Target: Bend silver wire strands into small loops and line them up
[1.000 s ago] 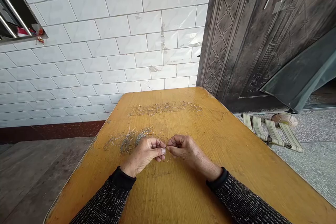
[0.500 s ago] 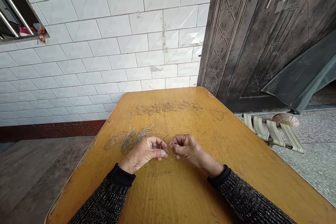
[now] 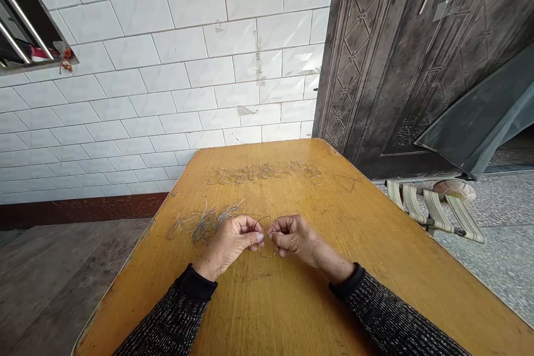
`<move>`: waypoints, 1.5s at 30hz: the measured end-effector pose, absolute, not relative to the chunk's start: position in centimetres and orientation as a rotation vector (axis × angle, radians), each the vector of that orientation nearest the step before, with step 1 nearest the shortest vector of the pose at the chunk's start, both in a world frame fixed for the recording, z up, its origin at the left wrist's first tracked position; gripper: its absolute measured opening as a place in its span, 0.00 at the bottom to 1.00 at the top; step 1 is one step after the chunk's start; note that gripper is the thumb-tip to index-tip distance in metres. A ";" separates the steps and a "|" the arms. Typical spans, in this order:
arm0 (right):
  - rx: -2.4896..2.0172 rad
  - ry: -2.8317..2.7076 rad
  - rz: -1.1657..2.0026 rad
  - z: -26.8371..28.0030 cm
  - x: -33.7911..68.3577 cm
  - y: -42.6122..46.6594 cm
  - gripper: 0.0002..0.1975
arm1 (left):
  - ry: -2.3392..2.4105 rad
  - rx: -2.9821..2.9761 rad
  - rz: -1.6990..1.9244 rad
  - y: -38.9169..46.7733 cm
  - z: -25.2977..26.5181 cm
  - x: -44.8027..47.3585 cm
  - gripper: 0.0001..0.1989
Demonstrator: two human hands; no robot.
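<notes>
My left hand [image 3: 240,236] and my right hand [image 3: 294,238] face each other above the table, thumbs and forefingers pinched on one thin wire [image 3: 269,256]. The wire curves in a small loop below the fingertips, and a fine end sticks up above them. Where the two ends meet between the fingers is too small to make out. Close behind my left hand lies a tangled bundle of loose wires [image 3: 204,223]. Farther back, a row of wire rings [image 3: 266,171] lies across the table.
The wooden table [image 3: 283,311] reaches to a white tiled wall [image 3: 200,39]. A bent wire [image 3: 347,181] lies near its right edge. To the right are a dark carved door [image 3: 384,67], a grey curtain [image 3: 479,117] and a low strapped stool [image 3: 438,208].
The fingertips of both hands have shifted slightly, and my left thumb is a little higher. The wire loop between them hangs more openly. Both hands keep their pinch.
</notes>
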State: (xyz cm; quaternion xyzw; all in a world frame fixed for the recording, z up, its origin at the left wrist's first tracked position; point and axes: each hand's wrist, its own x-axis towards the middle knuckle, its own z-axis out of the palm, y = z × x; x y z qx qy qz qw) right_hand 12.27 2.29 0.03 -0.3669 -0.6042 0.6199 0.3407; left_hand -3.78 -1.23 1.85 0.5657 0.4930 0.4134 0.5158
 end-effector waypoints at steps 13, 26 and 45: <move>-1.003 -1.553 1.605 0.6 12.1 2.0 0.05 | 1.131 1.345 1.092 -1.5 1.6 -3.1 0.07; -0.969 -1.727 1.601 -0.8 12.3 2.2 0.02 | 1.210 1.599 1.008 -1.4 1.9 -3.9 0.09; -0.949 -1.899 1.640 -0.9 12.7 2.1 0.03 | 1.296 2.290 1.049 -1.1 1.3 -4.4 0.17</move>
